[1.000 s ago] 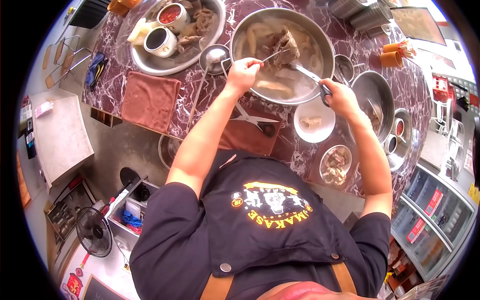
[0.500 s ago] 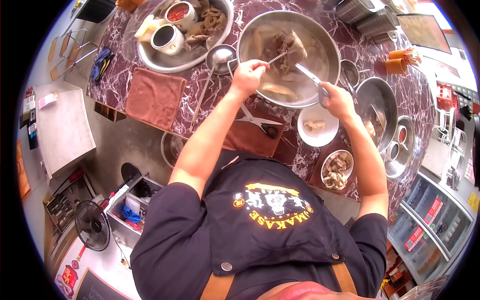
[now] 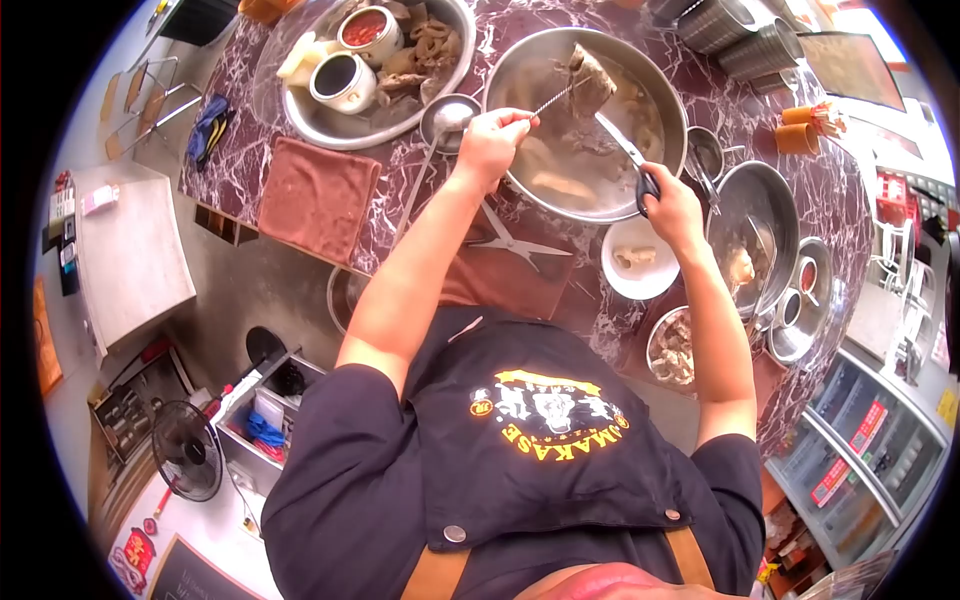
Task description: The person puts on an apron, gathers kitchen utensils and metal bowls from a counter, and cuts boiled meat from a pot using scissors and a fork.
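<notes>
My left hand [image 3: 492,145] is closed around a twisted metal skewer [image 3: 552,104]. At the skewer's far end is a chunk of meat [image 3: 592,85], over the big steel pot [image 3: 497,180] of cloudy broth. Scissors [image 3: 622,140] with black handles are in my right hand [image 3: 674,208], fingers through the loops. Their blades point at the meat, apart from it. Pale pieces [image 3: 560,184] float in the broth. Below the pot sit a white bowl [image 3: 642,286] with a few pale pieces and another bowl [image 3: 655,328] of cut meat, partly behind my right forearm.
A second pair of scissors [image 3: 515,243] rests on a brown cloth [image 3: 500,285]. Left of the pot are a ladle [image 3: 450,112], a folded brown towel [image 3: 318,195] and a tray [image 3: 375,135] with meat and sauce jars. A steel pan [image 3: 757,165] stands at the right.
The meat on the skewer has shifted up and away in the pot and turned, showing a paler side. The scissors have tilted steeper, with their tips slightly farther forward.
</notes>
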Tool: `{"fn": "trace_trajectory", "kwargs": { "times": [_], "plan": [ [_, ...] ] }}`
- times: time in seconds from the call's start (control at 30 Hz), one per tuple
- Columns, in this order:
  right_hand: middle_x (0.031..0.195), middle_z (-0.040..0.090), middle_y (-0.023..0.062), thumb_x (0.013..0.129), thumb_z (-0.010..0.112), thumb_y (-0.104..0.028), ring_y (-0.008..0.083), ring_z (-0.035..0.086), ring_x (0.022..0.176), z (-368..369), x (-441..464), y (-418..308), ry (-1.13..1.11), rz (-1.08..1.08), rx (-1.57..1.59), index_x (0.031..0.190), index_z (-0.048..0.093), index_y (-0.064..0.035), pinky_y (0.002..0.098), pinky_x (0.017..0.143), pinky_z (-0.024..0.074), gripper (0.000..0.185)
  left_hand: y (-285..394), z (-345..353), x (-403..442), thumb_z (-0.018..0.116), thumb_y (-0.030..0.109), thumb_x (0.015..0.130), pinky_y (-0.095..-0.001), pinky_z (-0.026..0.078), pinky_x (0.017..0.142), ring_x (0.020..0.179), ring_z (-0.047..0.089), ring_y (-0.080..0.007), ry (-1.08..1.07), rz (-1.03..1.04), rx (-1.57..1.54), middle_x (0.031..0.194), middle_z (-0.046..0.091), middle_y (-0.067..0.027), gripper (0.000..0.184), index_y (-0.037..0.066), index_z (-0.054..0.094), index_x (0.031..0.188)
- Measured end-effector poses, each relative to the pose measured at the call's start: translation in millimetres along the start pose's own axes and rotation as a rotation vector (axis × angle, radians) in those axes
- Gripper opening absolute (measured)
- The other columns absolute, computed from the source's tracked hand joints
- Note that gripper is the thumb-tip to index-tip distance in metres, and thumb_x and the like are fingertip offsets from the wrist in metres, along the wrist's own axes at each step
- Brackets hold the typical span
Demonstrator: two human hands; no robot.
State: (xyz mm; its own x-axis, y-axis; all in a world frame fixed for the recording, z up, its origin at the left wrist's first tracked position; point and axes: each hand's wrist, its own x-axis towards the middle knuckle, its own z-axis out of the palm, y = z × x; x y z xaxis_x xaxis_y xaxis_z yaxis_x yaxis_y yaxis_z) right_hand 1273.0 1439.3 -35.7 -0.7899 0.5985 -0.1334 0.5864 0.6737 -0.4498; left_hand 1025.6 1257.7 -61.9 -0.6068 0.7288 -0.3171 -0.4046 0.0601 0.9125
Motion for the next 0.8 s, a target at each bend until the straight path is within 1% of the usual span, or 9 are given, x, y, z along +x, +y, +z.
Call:
{"fn": "trace_trajectory", "kwargs": {
  "times": [0.2, 0.33, 0.43, 0.47, 0.57, 0.6, 0.63, 0.7, 0.8],
  "plan": [
    [0.107, 0.063, 0.0179, 0.074, 0.073, -0.029, 0.0366, 0.061, 0.104, 12, 8, -25, 0.017, 0.071, -0.113, 0.126, 0.054, -0.0151, 0.0435, 0.089, 0.0496, 0.057, 28, 0, 3, 0.059, 0.004, 0.094, -0.0155, 0.034, 0.056, 0.064, 0.044, -0.0009, -0.017, -0.067, -0.143, 0.078, 0.058, 0.0054, 0.016, -0.002, 0.068, 0.106],
    [0.102, 0.066, 0.0181, 0.078, 0.069, -0.02, 0.0373, 0.064, 0.096, 48, 33, -43, 0.218, 0.033, 0.161, 0.126, 0.055, -0.0147, 0.0453, 0.086, 0.0504, 0.05, 32, 6, 6, 0.06, 0.004, 0.093, -0.0163, 0.035, 0.057, 0.064, 0.045, -0.0015, -0.019, -0.034, -0.135, 0.079, 0.059, 0.0043, 0.016, -0.002, 0.069, 0.105],
    [0.096, 0.069, 0.0196, 0.08, 0.066, -0.018, 0.0382, 0.067, 0.089, 44, 28, -48, 0.039, 0.151, 0.157, 0.125, 0.057, -0.0156, 0.0457, 0.081, 0.0516, 0.045, 37, 0, 5, 0.06, 0.004, 0.093, -0.016, 0.035, 0.057, 0.064, 0.045, -0.0015, -0.027, -0.034, -0.143, 0.08, 0.059, 0.0043, 0.016, -0.002, 0.069, 0.106],
    [0.091, 0.069, 0.0213, 0.081, 0.064, -0.015, 0.0392, 0.068, 0.085, 41, 19, -50, 0.073, 0.147, 0.166, 0.124, 0.059, -0.0166, 0.045, 0.078, 0.0522, 0.043, 39, -4, 4, 0.06, 0.005, 0.094, -0.0158, 0.035, 0.056, 0.064, 0.045, -0.0013, -0.051, -0.031, -0.143, 0.08, 0.06, 0.0043, 0.016, -0.002, 0.068, 0.106],
    [0.095, 0.069, 0.022, 0.082, 0.063, -0.014, 0.0389, 0.068, 0.089, 20, -16, -48, 0.199, 0.13, 0.255, 0.125, 0.058, -0.0159, 0.0436, 0.078, 0.0519, 0.044, 54, -6, 5, 0.058, 0.006, 0.095, -0.0163, 0.029, 0.051, 0.059, 0.04, 0.0001, -0.072, 0.037, -0.15, 0.075, 0.054, 0.007, 0.017, -0.002, 0.068, 0.106],
    [0.088, 0.068, 0.0173, 0.08, 0.067, -0.016, 0.0344, 0.068, 0.081, 13, -31, -43, 0.281, 0.085, 0.265, 0.125, 0.058, -0.0141, 0.0406, 0.075, 0.0521, 0.045, 60, -6, 3, 0.058, 0.006, 0.095, -0.0167, 0.027, 0.05, 0.058, 0.038, 0.0001, -0.086, 0.048, -0.129, 0.073, 0.051, 0.0078, 0.017, -0.002, 0.068, 0.106],
    [0.085, 0.062, 0.0111, 0.077, 0.072, -0.021, 0.027, 0.063, 0.076, -5, -47, -54, 0.204, 0.232, 0.223, 0.125, 0.056, -0.0136, 0.0382, 0.073, 0.0512, 0.051, 65, -5, -1, 0.058, 0.006, 0.095, -0.017, 0.026, 0.05, 0.057, 0.036, 0.0001, -0.1, 0.059, -0.107, 0.071, 0.048, 0.0086, 0.017, -0.002, 0.068, 0.106],
    [0.086, 0.056, 0.0073, 0.073, 0.077, -0.025, 0.0221, 0.057, 0.077, -18, -77, -47, 0.303, 0.161, 0.205, 0.126, 0.055, -0.0145, 0.0366, 0.073, 0.05, 0.058, 66, 4, -6, 0.058, 0.006, 0.094, -0.0175, 0.023, 0.05, 0.056, 0.034, 0.0001, -0.085, 0.07, -0.078, 0.069, 0.046, 0.0092, 0.018, -0.003, 0.068, 0.106],
    [0.091, 0.057, 0.0098, 0.071, 0.077, -0.025, 0.0235, 0.057, 0.082, -43, -106, -58, 0.267, 0.247, 0.287, 0.125, 0.054, -0.0147, 0.0373, 0.075, 0.05, 0.059, 53, 32, -14, 0.058, 0.005, 0.095, -0.0178, 0.024, 0.05, 0.057, 0.036, -0.0002, -0.107, 0.087, -0.11, 0.071, 0.048, 0.0082, 0.019, -0.004, 0.068, 0.108]
  ]
}}
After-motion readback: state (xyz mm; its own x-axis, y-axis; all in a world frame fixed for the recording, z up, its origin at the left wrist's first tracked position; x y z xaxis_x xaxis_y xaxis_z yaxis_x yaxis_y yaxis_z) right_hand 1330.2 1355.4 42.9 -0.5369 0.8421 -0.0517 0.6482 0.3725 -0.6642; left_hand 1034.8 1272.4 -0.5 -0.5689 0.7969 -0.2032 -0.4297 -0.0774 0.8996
